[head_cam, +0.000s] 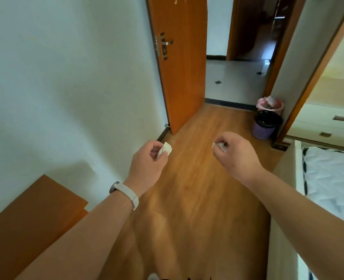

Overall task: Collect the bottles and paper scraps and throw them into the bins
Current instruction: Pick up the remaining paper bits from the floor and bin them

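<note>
My left hand (pixel 146 164) pinches a white paper scrap (pixel 166 148) at chest height over the wooden floor. My right hand (pixel 235 153) has its fingers curled round another small white scrap (pixel 219 146), mostly hidden in the fist. Ahead on the right, against the wall, stand two bins: a purple basket bin (pixel 263 130) lined with a black bag, and behind it a pink bin (pixel 279 108) with rubbish in it. Both bins are well beyond my hands. No bottles are visible.
An open orange door (pixel 181 63) stands ahead on the left, leading to a tiled hallway (pixel 233 81). A bed with a white mattress (pixel 332 178) runs along the right. Orange wooden furniture (pixel 31 215) sits at the lower left. The wooden floor (pixel 197 188) lies between.
</note>
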Demonstrator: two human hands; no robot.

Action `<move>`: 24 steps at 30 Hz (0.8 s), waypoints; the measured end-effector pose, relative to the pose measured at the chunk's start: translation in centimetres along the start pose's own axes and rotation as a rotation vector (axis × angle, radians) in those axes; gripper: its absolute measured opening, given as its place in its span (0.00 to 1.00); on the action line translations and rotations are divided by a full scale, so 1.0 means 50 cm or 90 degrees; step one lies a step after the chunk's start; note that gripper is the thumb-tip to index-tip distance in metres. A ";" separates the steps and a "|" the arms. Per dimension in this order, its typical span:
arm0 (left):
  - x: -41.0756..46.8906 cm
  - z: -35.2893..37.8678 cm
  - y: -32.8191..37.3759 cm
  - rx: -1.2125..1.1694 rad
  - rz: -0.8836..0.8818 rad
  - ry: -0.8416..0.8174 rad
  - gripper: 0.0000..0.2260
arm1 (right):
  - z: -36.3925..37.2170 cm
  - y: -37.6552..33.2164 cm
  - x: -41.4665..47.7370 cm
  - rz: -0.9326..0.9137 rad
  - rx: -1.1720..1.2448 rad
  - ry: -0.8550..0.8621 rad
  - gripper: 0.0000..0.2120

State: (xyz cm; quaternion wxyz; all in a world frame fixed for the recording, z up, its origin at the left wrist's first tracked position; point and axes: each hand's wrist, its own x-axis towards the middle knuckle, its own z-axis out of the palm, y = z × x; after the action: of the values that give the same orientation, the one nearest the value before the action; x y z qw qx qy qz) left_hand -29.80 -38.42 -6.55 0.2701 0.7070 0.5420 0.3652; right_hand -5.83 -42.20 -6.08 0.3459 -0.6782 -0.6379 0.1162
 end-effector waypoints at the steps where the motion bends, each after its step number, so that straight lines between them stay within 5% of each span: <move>1: 0.018 0.017 0.009 0.002 0.010 -0.010 0.04 | -0.009 0.017 0.004 0.019 0.002 0.009 0.02; 12: 0.235 0.160 -0.002 -0.040 0.061 -0.130 0.05 | -0.014 0.133 0.126 0.131 -0.034 0.069 0.03; 24: 0.626 0.143 -0.145 -0.087 0.057 -0.176 0.05 | 0.137 0.103 0.483 0.166 -0.094 0.075 0.04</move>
State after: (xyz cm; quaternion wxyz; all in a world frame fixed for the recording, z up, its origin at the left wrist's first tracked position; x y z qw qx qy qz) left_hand -23.58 -6.22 -9.39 0.3729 0.7540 0.4415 0.3123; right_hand -2.06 -16.89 -7.42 0.3142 -0.7843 -0.5299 0.0730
